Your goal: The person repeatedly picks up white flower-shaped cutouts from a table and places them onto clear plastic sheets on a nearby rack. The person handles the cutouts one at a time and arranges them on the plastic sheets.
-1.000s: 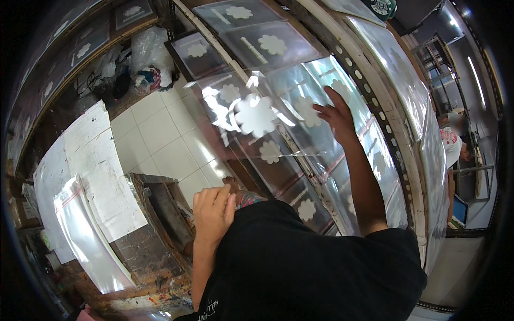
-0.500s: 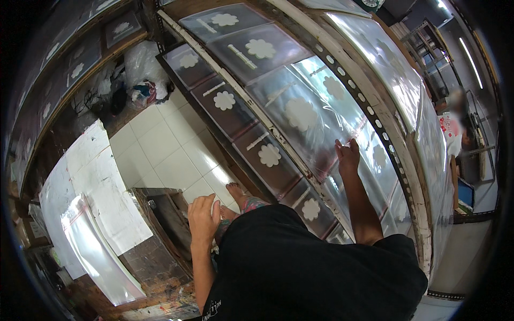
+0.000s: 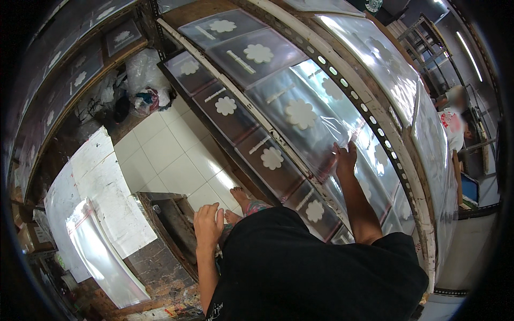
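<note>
My right hand [image 3: 346, 159] is at the near edge of a clear plastic bag [image 3: 324, 136], gripping it between thumb and fingers. That bag has a white flower shape [image 3: 301, 114] and a short white bar printed on it. It lies on a sloping-looking shelf among other printed clear bags [image 3: 258, 53], partly over its neighbours. My left hand [image 3: 209, 224] hangs beside my body above the floor, holding nothing, its fingers loosely stretched.
A lower shelf [image 3: 235, 125] holds more printed bags. At left a worktable [image 3: 160, 267] carries white sheets and a stack of clear bags [image 3: 104, 257]. Perforated metal rails [image 3: 369, 109] edge the racks. Crumpled plastic [image 3: 144, 72] lies at the back; another person [image 3: 454, 120] is at far right.
The bag under my right hand, blurred before, now lies still and sharper on the shelf. My right hand has turned slightly at its edge. My left hand stays beside me.
</note>
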Tool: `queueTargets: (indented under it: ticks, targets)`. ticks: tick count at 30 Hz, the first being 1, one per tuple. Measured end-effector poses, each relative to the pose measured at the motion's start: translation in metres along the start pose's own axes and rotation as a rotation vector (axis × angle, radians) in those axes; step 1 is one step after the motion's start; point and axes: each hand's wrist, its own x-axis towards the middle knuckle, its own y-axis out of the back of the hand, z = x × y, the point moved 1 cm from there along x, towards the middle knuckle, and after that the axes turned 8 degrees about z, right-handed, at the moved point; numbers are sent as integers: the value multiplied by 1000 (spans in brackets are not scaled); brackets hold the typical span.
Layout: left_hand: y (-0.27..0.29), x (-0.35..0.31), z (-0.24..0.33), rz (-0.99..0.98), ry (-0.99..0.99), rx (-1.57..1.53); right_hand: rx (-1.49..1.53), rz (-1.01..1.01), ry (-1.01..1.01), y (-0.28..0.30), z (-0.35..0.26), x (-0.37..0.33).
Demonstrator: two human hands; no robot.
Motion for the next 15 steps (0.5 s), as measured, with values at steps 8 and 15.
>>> queueTargets:
  ticks: [8,15]
  targets:
    - [-2,-8,-4,-16,35,21,-938,68,802,23,-8,10]
    - [0,-8,-2,-36,39,27,-992,-494,806,15,-22,-14]
